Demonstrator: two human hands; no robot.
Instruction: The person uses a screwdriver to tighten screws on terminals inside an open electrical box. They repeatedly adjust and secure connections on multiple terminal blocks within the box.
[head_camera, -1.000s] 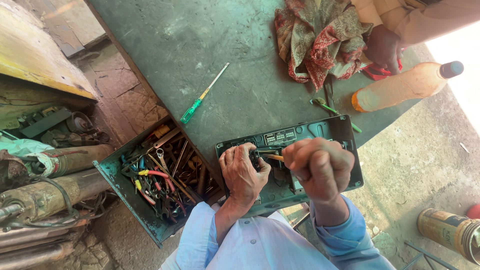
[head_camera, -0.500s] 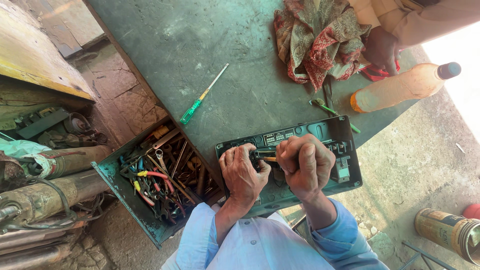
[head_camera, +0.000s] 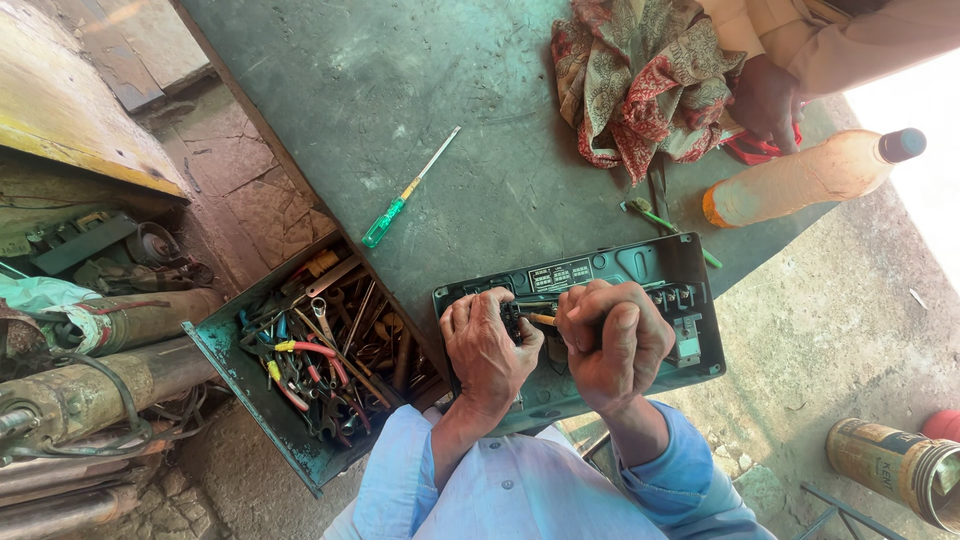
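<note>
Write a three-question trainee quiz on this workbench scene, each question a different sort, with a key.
1. True or false: the green-handled screwdriver lies on the table, apart from both hands.
2. Multiple choice: the open tool drawer sits on which side of the left hand in the picture? A) left B) right C) above
3. Fill in: the right hand and left hand both rest on the dark green ____ at the table edge.

Key: 1 true; 2 A; 3 casing
</note>
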